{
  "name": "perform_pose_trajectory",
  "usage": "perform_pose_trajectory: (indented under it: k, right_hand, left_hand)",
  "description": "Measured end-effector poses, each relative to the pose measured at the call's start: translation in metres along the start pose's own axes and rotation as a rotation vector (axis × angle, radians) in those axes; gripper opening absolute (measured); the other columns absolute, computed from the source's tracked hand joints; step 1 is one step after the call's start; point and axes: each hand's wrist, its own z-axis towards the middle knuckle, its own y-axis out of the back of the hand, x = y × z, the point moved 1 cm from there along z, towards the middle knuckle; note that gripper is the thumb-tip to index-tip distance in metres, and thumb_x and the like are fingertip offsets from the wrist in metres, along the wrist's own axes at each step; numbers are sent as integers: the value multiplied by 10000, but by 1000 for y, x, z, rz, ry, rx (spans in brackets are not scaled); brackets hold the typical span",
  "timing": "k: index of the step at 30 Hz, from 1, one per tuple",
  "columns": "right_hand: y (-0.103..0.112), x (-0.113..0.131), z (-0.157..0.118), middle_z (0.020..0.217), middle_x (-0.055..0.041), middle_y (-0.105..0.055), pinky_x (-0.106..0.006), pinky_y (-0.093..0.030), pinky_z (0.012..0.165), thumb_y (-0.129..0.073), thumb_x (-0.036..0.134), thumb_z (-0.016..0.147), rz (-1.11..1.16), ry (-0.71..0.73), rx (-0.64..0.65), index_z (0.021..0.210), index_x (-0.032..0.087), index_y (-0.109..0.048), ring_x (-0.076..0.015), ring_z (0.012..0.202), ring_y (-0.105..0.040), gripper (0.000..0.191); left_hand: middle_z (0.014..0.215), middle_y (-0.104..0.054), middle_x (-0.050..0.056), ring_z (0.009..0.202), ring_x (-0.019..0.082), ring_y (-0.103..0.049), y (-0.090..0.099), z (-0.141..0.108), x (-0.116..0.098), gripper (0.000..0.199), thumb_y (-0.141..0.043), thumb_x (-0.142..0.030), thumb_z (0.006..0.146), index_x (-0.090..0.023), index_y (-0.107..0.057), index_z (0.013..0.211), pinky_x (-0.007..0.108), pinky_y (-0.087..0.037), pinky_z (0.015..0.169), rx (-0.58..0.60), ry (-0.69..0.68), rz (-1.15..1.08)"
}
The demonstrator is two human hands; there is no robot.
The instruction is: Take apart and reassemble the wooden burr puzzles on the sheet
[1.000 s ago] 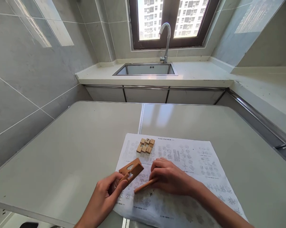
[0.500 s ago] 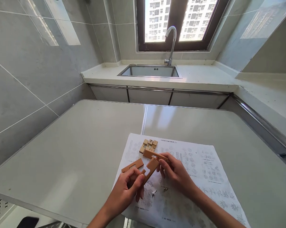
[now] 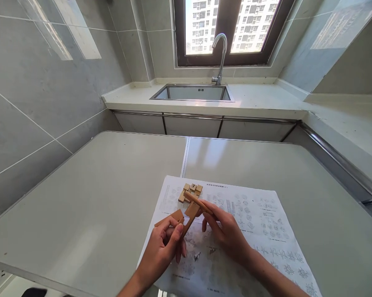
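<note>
My left hand (image 3: pixel 165 249) pinches a brown notched wooden puzzle piece (image 3: pixel 190 216) between thumb and fingers. Another flat wooden piece (image 3: pixel 173 215) shows just behind those fingers; whether it is held or lies on the paper I cannot tell. In my right hand (image 3: pixel 227 231) is a second long wooden puzzle piece (image 3: pixel 198 203), gripped at its near end and seen nearly edge-on. The two held pieces cross, apparently touching, above the paper. Just beyond them sits a cluster of small light wooden blocks (image 3: pixel 186 196), one marked with a digit.
A large printed sheet (image 3: pixel 260 235) with line diagrams lies under my hands on the pale folding table (image 3: pixel 90 198), which has a seam down its middle. Farther off are a counter with a sink (image 3: pixel 192 94) and a tap (image 3: pixel 222 57) below a window. Tiled walls flank the table.
The right piece has been turned more edge-on and now crosses over the end of the left piece. The left piece has rotated too, its notch less visible. The view has shifted slightly.
</note>
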Motion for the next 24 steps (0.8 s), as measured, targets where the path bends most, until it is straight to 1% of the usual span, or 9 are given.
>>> perform_pose_trajectory:
  k: [3, 7, 11, 15, 21, 24]
  right_hand:
    - [1, -4, -1, 1047, -54, -750, -319, -635, 707, -432, 232, 1122, -70, 61, -12, 1509, 276, -535, -144, 650, -678, 403]
    - [2, -8, -4, 1080, -64, -766, -317, -634, 685, -444, 183, 1109, -166, 135, 9, 1540, 299, -514, -149, 657, -682, 451]
    - [3, -5, -4, 1119, -73, -782, -309, -631, 668, -451, 147, 1098, -210, 177, 15, 1582, 312, -466, -165, 699, -721, 511]
    - [3, -4, -4, 1123, -72, -784, -296, -631, 665, -449, 136, 1095, -208, 196, 37, 1611, 322, -433, -163, 710, -730, 549]
    - [5, -12, -5, 1152, -71, -777, -285, -633, 696, -453, 98, 1074, -175, 187, 83, 1622, 330, -424, -159, 764, -730, 596]
    - [6, -12, -5, 1155, -71, -780, -278, -635, 686, -449, 94, 1072, -184, 198, 94, 1620, 330, -427, -149, 730, -724, 597]
  left_hand:
    - [543, -665, -16, 449, 105, -518, 0, 0, -1, 507, -572, -694, 978, -225, -456, 824, 205, -398, 507, -7, 2, 11]
    - [538, -650, -28, 461, 108, -516, 0, 0, -2, 502, -577, -690, 976, -229, -450, 823, 207, -408, 518, -20, 20, 11]
    - [534, -642, -33, 465, 111, -517, 0, 0, -3, 490, -576, -677, 982, -230, -454, 822, 211, -411, 524, -17, 26, 9]
    - [537, -636, -36, 462, 109, -509, -1, 0, -3, 490, -582, -678, 978, -230, -459, 823, 214, -405, 519, -6, 29, -8]
    - [523, -607, -46, 469, 117, -508, -1, -1, -3, 490, -576, -682, 979, -237, -437, 827, 221, -392, 519, -11, 26, -6]
    - [521, -601, -45, 466, 119, -501, 0, -3, -3, 491, -570, -683, 981, -238, -434, 823, 227, -398, 524, -7, 28, 3]
